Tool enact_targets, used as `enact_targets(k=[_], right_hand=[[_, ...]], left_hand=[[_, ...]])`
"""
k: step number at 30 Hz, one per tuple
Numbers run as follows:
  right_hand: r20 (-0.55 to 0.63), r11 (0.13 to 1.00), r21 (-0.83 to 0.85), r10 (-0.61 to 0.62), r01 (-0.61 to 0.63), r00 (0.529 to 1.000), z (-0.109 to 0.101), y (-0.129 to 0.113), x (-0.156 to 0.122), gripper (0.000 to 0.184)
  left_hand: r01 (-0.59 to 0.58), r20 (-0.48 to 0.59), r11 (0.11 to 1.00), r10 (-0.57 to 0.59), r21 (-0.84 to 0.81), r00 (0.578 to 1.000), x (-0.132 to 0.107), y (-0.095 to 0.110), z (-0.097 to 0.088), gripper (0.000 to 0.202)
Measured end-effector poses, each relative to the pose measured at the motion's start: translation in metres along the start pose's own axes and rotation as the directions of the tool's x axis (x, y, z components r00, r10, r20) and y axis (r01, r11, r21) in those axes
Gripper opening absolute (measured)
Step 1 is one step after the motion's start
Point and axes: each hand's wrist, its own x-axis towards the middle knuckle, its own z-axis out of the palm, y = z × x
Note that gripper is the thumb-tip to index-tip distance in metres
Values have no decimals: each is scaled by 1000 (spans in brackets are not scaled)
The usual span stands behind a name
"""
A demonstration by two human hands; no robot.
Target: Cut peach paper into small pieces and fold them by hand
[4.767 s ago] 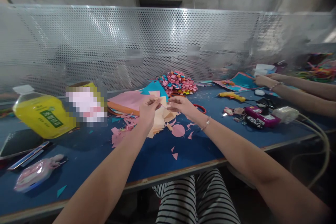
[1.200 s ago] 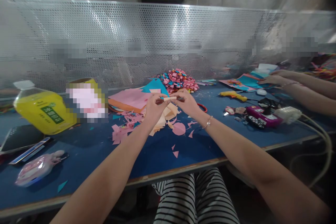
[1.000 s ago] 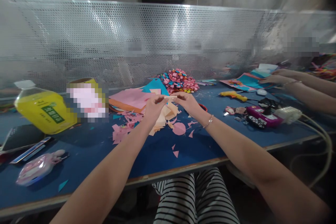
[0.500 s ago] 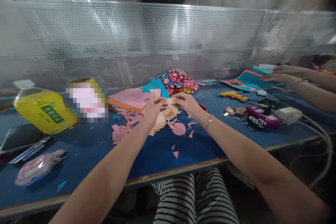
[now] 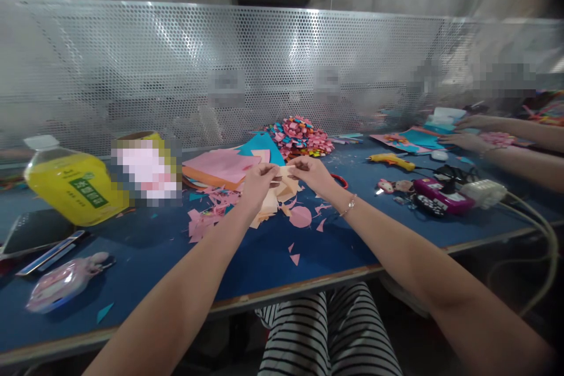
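My left hand [image 5: 258, 183] and my right hand [image 5: 311, 173] meet above the blue table [image 5: 264, 258], both pinched on one small peach paper piece [image 5: 283, 171] held between their fingertips. Under them lies a heap of peach paper pieces [image 5: 275, 198] with pink scraps [image 5: 205, 220] and a pink paper circle [image 5: 301, 217] beside it. A stack of pink, orange and blue sheets [image 5: 224, 165] lies just behind my left hand. A pile of small folded colourful paper pieces [image 5: 302, 135] sits behind my right hand.
A yellow drink bottle [image 5: 70, 185] lies at the left, with a phone [image 5: 33, 235] and a pink pouch [image 5: 61, 285] nearer me. A yellow glue gun [image 5: 390, 160], red scissors handles [image 5: 339, 180] and a magenta device [image 5: 440, 195] are to the right. Another person's hands [image 5: 467, 132] work at far right. A perforated metal screen [image 5: 282, 70] backs the table.
My hands have kept working the small peach piece between the fingertips, sinking slightly toward the heap. The other person's hands at the far right have shifted over their blue sheet.
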Motion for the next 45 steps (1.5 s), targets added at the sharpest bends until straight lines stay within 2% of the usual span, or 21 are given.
enact_targets(k=[5,8,12,16,24,31,35,40,42,45], right_hand=[[5,996,-75,-53,54,999,0,-1,-1,11],[-31,989,-132,-68,64,997,1,-2,-1,11],[-85,996,-73,-49,43,995,2,-2,1,13],[-90,999,-27,-45,42,995,3,0,2,16],[-59,986,-144,-96,86,994,2,-2,0,14],[-9,987,-129,-100,98,995,3,-5,-3,12],[-49,989,-130,-74,67,996,4,-9,-4,11],[-60,999,17,32,-31,998,0,-4,2,16],[-63,994,78,86,-81,994,-3,-1,5,19],[-56,996,57,67,-64,996,-7,2,7,19]], left_hand=[[-39,-7,998,39,39,999,0,-1,0,19],[-90,-32,992,93,82,995,-1,0,1,14],[-156,-92,981,167,114,982,-2,0,4,10],[-193,-111,972,208,133,972,-2,1,5,9],[-98,44,995,96,36,994,-1,1,2,23],[-153,27,985,152,77,988,-3,2,3,20],[-152,57,986,149,61,987,-6,5,5,18],[-120,50,993,119,17,992,-3,2,6,18],[-121,56,991,118,56,991,-3,2,6,16],[-234,74,928,222,290,972,-6,6,6,14]])
